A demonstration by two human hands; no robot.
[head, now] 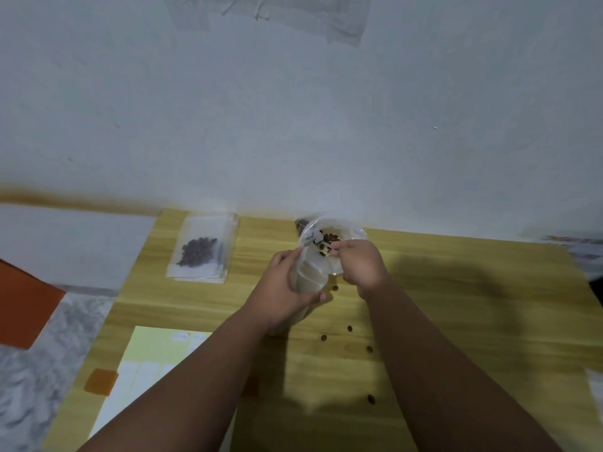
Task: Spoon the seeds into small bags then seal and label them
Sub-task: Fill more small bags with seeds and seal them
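The small clear bag (310,272) is up off the surface (456,305), held in the left grip (280,288), a bare hand whose fingers curl round the bag's lower part while its mouth points away from the person. Just beyond the mouth stands a white bowl (359,234) with dark seeds (329,238) inside. The right grip (360,265), also a bare hand, is just beside the left one, at the near rim of the bowl. Its fingertips (336,246) are closed in a pinch on something thin and pale at the bag's mouth, too blurred to name.

On the person's side of both grips a few loose seeds (349,328) lie scattered on the wooden surface, one of them (335,288) just under the right grip. Well to the left of the left grip, near the wall (293,109), a filled bag (202,246) holding a dark heap of seeds lies flat on what looks like a thin stack of bags. Nearer the person, under the left forearm, lies a pale yellow label sheet (146,353) with white labels, and an orange tab (101,381) touches its left edge. Beyond the surface's left edge an orange board (26,305) rests on a grey mottled floor (49,370).
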